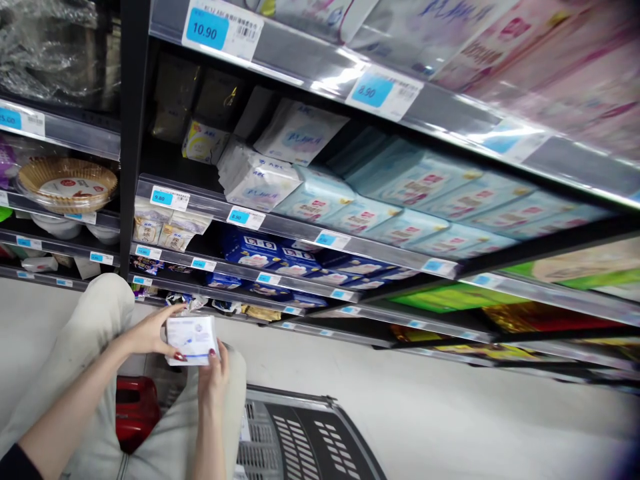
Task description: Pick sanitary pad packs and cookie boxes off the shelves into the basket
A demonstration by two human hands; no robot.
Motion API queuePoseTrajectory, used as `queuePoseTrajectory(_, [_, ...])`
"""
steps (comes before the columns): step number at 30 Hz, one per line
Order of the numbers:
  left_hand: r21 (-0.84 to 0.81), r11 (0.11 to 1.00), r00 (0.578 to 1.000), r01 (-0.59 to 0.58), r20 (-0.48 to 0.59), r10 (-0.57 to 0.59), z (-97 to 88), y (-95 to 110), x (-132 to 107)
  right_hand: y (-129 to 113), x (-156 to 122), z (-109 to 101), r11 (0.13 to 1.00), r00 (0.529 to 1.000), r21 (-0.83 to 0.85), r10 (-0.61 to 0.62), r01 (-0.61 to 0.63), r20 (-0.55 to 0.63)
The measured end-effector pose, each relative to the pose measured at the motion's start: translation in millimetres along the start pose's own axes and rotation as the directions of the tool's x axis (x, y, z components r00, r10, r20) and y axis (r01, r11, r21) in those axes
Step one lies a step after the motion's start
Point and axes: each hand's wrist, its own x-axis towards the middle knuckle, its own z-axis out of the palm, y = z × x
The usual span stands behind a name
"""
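Both of my hands hold one small white packet [193, 339] with blue print, low in front of the shelves. My left hand [150, 331] grips its left edge, thumb below and fingers curled over the top. My right hand [214, 377] grips its lower right corner from underneath. The packet sits above my knees, which are covered in pale trousers [90, 333]. It is close to the lowest shelf rows.
A black shelving unit [131, 133] holds rows of white, light blue and dark blue packets with blue price tags [207, 28]. A grey slotted basket [305, 433] stands on the pale floor at lower middle. A red object [134, 408] lies between my legs.
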Motion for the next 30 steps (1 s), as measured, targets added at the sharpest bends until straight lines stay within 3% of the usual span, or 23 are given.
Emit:
queuePoseTrajectory(4, [-0.322, 0.942, 0.995, 0.095, 0.061, -0.079, 1.4, -13, 5, 3, 1, -2, 0.978, 0.995, 0.183, 0.090, -0.097, 0.048])
queuePoseTrajectory(11, [-0.400, 0.914, 0.985, 0.064, -0.122, -0.122, 3.5, -25, 11, -5, -10, 12, 0.852, 0.968, 0.462, 0.191, -0.246, 0.162])
queuePoseTrajectory(16, [-0.445, 0.893, 0.979, 0.064, -0.147, -0.143, 5.3, -23, 12, -7, -14, 19, 0.872, 0.976, 0.439, 0.194, -0.219, 0.103])
queuePoseTrajectory(21, [-0.444, 0.894, 0.988, 0.061, -0.103, -0.119, 2.6, -18, 11, -2, -13, 14, 0.921, 0.977, 0.327, 0.188, -0.211, 0.102])
queuePoseTrajectory(25, [-0.405, 0.913, 0.999, -0.052, -0.021, 0.048, -4.6, -14, 7, -7, -13, 4, 0.975, 0.981, 0.165, 0.124, -0.148, 0.148])
queuePoseTrajectory(28, [-0.345, 0.917, 0.973, -0.202, 0.035, 0.227, -8.6, -12, 6, -16, -14, 1, 0.993, 0.983, 0.106, 0.026, -0.046, 0.182])
queuePoseTrajectory(30, [-0.319, 0.914, 0.957, -0.250, 0.063, 0.284, -9.8, -12, 6, -21, -15, 2, 0.995, 0.980, 0.099, -0.025, 0.005, 0.196])
